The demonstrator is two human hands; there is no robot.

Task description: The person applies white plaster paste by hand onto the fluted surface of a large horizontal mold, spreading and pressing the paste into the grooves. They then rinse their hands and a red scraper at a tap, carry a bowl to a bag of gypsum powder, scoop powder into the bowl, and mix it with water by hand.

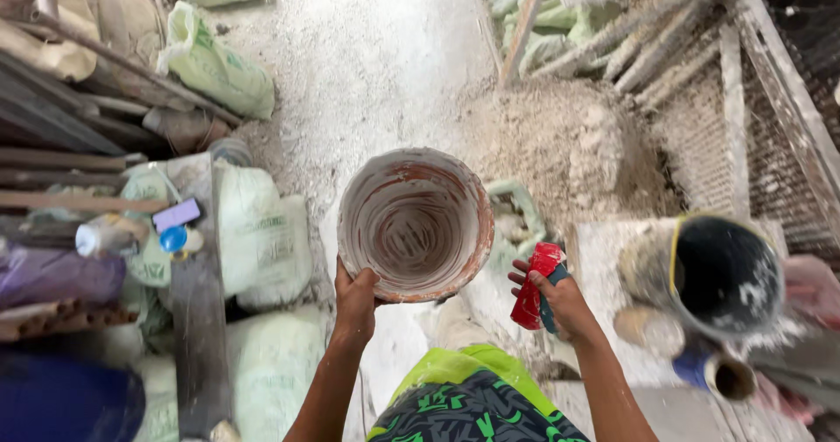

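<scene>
My left hand (355,300) grips the near rim of a terracotta pot (416,221), which is held up with its mouth facing me. White smears coat the pot's inside and rim. To the right, my right hand (560,300) is closed around a red and blue object (536,289), possibly a scraper or brush, a short way from the pot's right side. Below my arms shows my green and black patterned clothing (468,403).
A black bucket (722,276) with a yellow rim and a small tin (728,376) stand at the right. White sacks (258,241) and planks crowd the left. A mound of pale powder (560,140) lies ahead on the dusty floor, with wooden poles behind it.
</scene>
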